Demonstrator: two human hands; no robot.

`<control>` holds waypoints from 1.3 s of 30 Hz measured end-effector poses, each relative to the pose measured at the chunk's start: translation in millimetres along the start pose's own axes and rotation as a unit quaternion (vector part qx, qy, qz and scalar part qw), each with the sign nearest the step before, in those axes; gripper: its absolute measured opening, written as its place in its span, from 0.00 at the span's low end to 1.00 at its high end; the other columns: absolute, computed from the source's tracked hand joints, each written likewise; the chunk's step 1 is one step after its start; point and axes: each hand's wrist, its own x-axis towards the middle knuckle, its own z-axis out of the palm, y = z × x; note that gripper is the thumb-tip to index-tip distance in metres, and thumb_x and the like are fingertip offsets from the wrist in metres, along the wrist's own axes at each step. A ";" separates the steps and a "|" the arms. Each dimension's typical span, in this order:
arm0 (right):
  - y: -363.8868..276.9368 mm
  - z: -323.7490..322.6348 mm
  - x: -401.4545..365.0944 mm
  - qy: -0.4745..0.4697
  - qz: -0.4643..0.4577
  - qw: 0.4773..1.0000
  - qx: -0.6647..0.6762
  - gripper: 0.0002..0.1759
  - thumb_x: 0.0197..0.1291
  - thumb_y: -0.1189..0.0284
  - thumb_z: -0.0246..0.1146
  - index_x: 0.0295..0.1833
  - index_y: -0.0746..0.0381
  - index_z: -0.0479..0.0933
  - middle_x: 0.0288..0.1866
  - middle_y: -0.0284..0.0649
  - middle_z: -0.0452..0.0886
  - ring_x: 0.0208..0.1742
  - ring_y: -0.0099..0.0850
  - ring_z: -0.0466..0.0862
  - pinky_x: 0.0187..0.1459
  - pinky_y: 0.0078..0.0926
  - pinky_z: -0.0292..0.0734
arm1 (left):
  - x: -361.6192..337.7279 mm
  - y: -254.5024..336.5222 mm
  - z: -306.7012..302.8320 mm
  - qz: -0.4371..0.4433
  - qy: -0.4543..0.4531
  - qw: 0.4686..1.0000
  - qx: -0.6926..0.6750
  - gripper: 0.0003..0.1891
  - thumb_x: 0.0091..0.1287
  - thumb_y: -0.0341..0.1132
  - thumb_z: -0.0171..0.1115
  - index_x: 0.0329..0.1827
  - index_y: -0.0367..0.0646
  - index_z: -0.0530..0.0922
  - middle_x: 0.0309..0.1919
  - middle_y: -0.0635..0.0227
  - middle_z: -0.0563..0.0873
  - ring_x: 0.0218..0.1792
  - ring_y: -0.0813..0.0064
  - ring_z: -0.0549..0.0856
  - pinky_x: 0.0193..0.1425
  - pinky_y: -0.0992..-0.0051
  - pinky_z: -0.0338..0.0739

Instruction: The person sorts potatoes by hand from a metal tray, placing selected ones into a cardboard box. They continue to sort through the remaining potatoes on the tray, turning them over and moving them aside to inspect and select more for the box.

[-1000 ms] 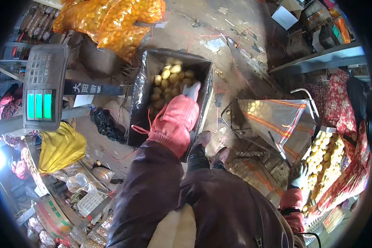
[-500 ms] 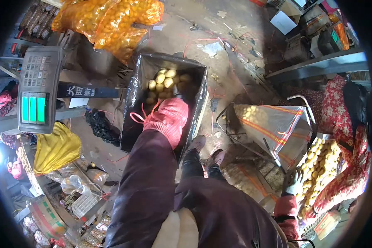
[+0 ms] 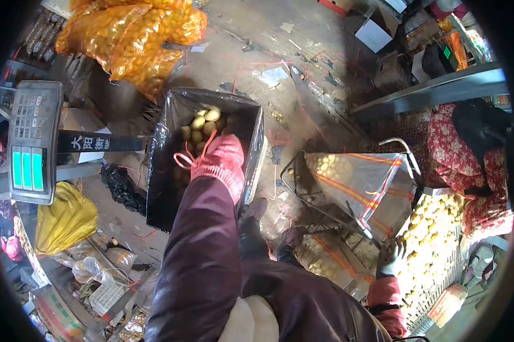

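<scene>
My left hand reaches down into a black-lined box (image 3: 171, 194); its pink knitted cuff (image 3: 220, 159) with a loose pink tie shows, but the fingers are hidden beneath it. Just beyond the cuff lies a small pile of yellowish potatoes (image 3: 199, 122) in the box. Over at the right, my right hand (image 3: 393, 262), in a grey glove, rests with its fingers stretched at the near edge of a crate (image 3: 442, 288) filled with potatoes (image 3: 431, 228). Nothing shows in its grasp.
A scale display (image 3: 31, 142) stands left of the box. Orange bags (image 3: 137, 40) lie at the back, a yellow sack (image 3: 66, 219) at left. A metal frame holds a clear striped bag (image 3: 362, 188) between box and crate. A person in red floral clothing (image 3: 459, 148) is beside the crate.
The view has shifted, so the box and scale sit further left. My left cuff now covers more of the pile. The floral-clothed person has moved back, uncovering more of the crate.
</scene>
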 end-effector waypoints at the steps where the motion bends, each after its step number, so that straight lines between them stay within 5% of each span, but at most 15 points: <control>1: 0.4 2.5 1.2 0.010 -0.010 1.000 -0.001 0.22 0.53 0.72 0.68 0.56 0.60 0.79 0.60 0.50 0.78 0.69 0.56 0.71 0.66 0.56 0.69 | -8.1 -1.6 0.6 0.002 0.002 1.000 -0.003 0.26 0.67 0.48 0.63 0.63 0.43 0.76 0.59 0.56 0.78 0.56 0.55 0.79 0.62 0.58 0.74; 7: 2.5 0.4 0.2 -0.031 0.012 0.999 0.020 0.23 0.54 0.72 0.66 0.58 0.62 0.78 0.62 0.51 0.78 0.70 0.58 0.70 0.67 0.56 0.69 | -52.4 -4.8 9.0 -0.008 -0.008 1.000 -0.020 0.28 0.67 0.49 0.64 0.65 0.43 0.74 0.61 0.56 0.76 0.58 0.55 0.78 0.63 0.58 0.74; 21: -2.1 -2.0 5.5 0.035 -0.072 0.997 0.022 0.17 0.55 0.73 0.68 0.52 0.60 0.81 0.56 0.47 0.80 0.65 0.56 0.74 0.67 0.58 0.69 | 4.1 -8.3 8.0 -0.051 0.011 0.998 -0.023 0.33 0.65 0.51 0.64 0.70 0.45 0.70 0.68 0.57 0.70 0.63 0.54 0.75 0.65 0.55 0.72; 24: -14.3 -9.2 9.0 0.013 0.005 0.999 0.044 0.15 0.55 0.74 0.67 0.51 0.61 0.81 0.55 0.48 0.80 0.65 0.56 0.75 0.67 0.59 0.69 | 11.4 -7.1 9.8 -0.053 0.011 0.998 -0.024 0.34 0.65 0.51 0.64 0.71 0.45 0.69 0.69 0.57 0.69 0.64 0.54 0.74 0.66 0.55 0.71; 27: 11.9 5.6 -0.1 -0.009 -0.100 0.995 0.006 0.15 0.55 0.75 0.66 0.49 0.62 0.81 0.54 0.48 0.80 0.65 0.56 0.75 0.67 0.60 0.69 | 12.2 -7.1 13.1 -0.055 0.010 0.998 -0.026 0.35 0.64 0.51 0.65 0.72 0.45 0.68 0.70 0.57 0.68 0.65 0.54 0.73 0.66 0.55 0.71; 34: -19.0 -12.8 9.6 0.015 0.004 1.000 0.006 0.17 0.53 0.74 0.66 0.50 0.65 0.79 0.53 0.50 0.80 0.61 0.56 0.76 0.69 0.59 0.68 | 8.4 -9.3 24.0 -0.061 0.016 0.997 -0.034 0.37 0.64 0.52 0.65 0.74 0.46 0.66 0.74 0.57 0.65 0.67 0.54 0.72 0.67 0.54 0.70; 39: 0.8 1.0 3.1 0.008 -0.038 0.999 0.029 0.20 0.53 0.71 0.68 0.52 0.64 0.78 0.55 0.50 0.79 0.63 0.58 0.75 0.67 0.59 0.69 | -5.0 -18.3 21.8 -0.063 0.012 0.997 -0.030 0.39 0.63 0.53 0.65 0.76 0.47 0.64 0.76 0.57 0.63 0.69 0.54 0.71 0.68 0.53 0.69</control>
